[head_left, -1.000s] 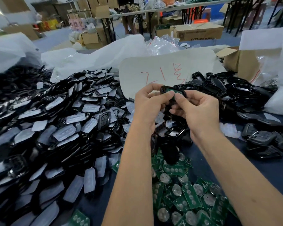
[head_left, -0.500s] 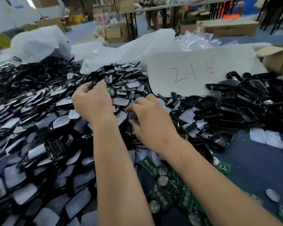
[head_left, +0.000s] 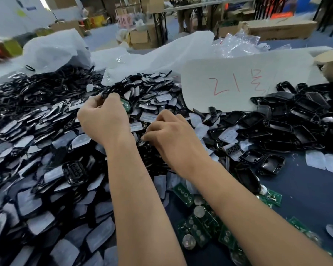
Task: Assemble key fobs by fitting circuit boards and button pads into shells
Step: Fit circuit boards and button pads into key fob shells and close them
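My left hand (head_left: pixel 104 120) is raised over the big pile, closed around a black key fob shell (head_left: pixel 106 94). A green circuit board (head_left: pixel 125 105) shows in the shell past my fingers. My right hand (head_left: pixel 169 135) lies lower and to the right, fingers curled down into the heap of shells and translucent button pads (head_left: pixel 136 126). Whatever its fingertips touch is hidden. Loose green circuit boards (head_left: pixel 200 225) with round cells lie on the dark table between my forearms.
A large heap of black shells with pads (head_left: pixel 37 150) fills the left side. Empty black shells (head_left: pixel 288 120) are piled at the right. A white card with red writing (head_left: pixel 238 83) leans behind them. White plastic bags (head_left: pixel 52 48) and cardboard boxes (head_left: pixel 279 29) stand at the back.
Both hands have shifted left from the middle to the big pile. The left hand keeps the shell with the board. The right hand has let go of it and dropped onto the pile.
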A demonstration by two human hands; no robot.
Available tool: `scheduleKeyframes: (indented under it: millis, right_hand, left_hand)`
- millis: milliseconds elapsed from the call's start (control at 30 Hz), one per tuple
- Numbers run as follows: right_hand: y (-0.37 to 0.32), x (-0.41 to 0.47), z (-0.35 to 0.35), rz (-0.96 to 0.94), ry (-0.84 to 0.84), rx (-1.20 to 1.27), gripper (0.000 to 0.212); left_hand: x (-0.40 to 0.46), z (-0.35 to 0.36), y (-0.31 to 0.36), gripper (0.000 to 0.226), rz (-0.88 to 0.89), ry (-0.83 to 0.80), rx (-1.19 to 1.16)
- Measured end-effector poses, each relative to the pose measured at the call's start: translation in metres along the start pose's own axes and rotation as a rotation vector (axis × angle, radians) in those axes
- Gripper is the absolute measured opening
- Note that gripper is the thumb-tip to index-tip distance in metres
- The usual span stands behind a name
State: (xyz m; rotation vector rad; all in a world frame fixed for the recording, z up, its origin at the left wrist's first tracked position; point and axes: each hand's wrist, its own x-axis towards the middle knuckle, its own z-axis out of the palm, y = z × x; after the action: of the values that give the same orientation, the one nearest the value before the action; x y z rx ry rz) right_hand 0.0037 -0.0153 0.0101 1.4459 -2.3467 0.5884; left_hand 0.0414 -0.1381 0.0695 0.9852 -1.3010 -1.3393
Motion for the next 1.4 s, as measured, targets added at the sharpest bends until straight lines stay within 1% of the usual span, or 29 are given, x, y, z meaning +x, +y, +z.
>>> scheduleKeyframes:
  millis: [100,167,233,267,333,367,400,433,500,600,700,767,833,900,967,1033,1133,1200,1300,1400]
  right_hand:
    - [0.009,-0.008,-0.01,0.018,0.071,0.013,0.023]
    - [0.023,-0.02,-0.02,0.105,0.167,0.056,0.021]
    - [0.045,-0.038,-0.033,0.25,0.271,0.136,0.019]
    - [0.058,-0.05,-0.042,0.342,0.312,0.175,0.019]
    - [0.084,-0.075,-0.059,0.543,0.407,0.31,0.016]
    - [0.095,-0.088,-0.067,0.633,0.48,0.411,0.018]
    - [0.105,-0.1,-0.075,0.704,0.563,0.505,0.025]
    - [0.114,-0.113,-0.083,0.757,0.64,0.58,0.032]
    - [0.128,-0.137,-0.095,0.819,0.742,0.684,0.033]
    - [0.14,-0.159,-0.101,0.924,0.795,0.801,0.021]
    - [0.15,-0.17,-0.098,0.974,0.784,0.903,0.015]
    - [0.153,-0.172,-0.096,0.96,0.736,0.948,0.013]
    - [0.155,-0.173,-0.092,0.942,0.704,0.98,0.013]
    - [0.154,-0.172,-0.089,0.941,0.694,1.006,0.013]
    - [0.155,-0.172,-0.086,0.936,0.693,1.027,0.014]
    - [0.154,-0.172,-0.085,0.929,0.697,1.064,0.016]
    - [0.153,-0.171,-0.085,0.91,0.682,1.147,0.012]
    - [0.152,-0.171,-0.086,0.901,0.673,1.229,0.008]
    - [0.151,-0.171,-0.087,0.871,0.712,1.369,0.013]
    - [0.15,-0.171,-0.083,0.837,0.773,1.411,0.02]
  left_hand:
    - [-0.002,0.004,0.0,0.017,-0.01,-0.047,-0.026]
    - [-0.007,0.013,-0.001,0.021,-0.032,-0.15,-0.083]
    - [-0.02,0.027,0.0,0.024,-0.051,-0.318,-0.083]
    - [-0.03,0.038,-0.001,0.021,-0.078,-0.421,-0.071]
    - [-0.055,0.058,-0.003,0.013,-0.148,-0.668,-0.055]
    - [-0.07,0.068,-0.007,0.009,-0.164,-0.802,-0.023]
    - [-0.084,0.077,-0.012,0.004,-0.164,-0.926,0.02]
    - [-0.1,0.085,-0.018,0.005,-0.161,-1.036,0.07]
    - [-0.129,0.099,-0.036,0.015,-0.13,-1.206,0.189]
    - [-0.164,0.111,-0.061,0.022,0.035,-1.369,0.391]
    - [-0.178,0.116,-0.074,0.021,0.209,-1.381,0.502]
    - [-0.178,0.117,-0.077,0.024,0.28,-1.34,0.512]
    - [-0.176,0.117,-0.078,0.026,0.305,-1.297,0.46]
    - [-0.174,0.117,-0.076,0.023,0.228,-1.291,0.327]
    - [-0.174,0.115,-0.073,0.021,0.072,-1.335,0.17]
    - [-0.174,0.114,-0.071,0.017,-0.017,-1.358,0.072]
    - [-0.177,0.114,-0.072,0.01,-0.011,-1.33,0.01]
    - [-0.177,0.114,-0.073,0.009,-0.029,-1.335,-0.016]
    - [-0.177,0.114,-0.073,0.009,-0.078,-1.377,-0.034]
    - [-0.179,0.114,-0.072,0.007,-0.112,-1.409,-0.017]
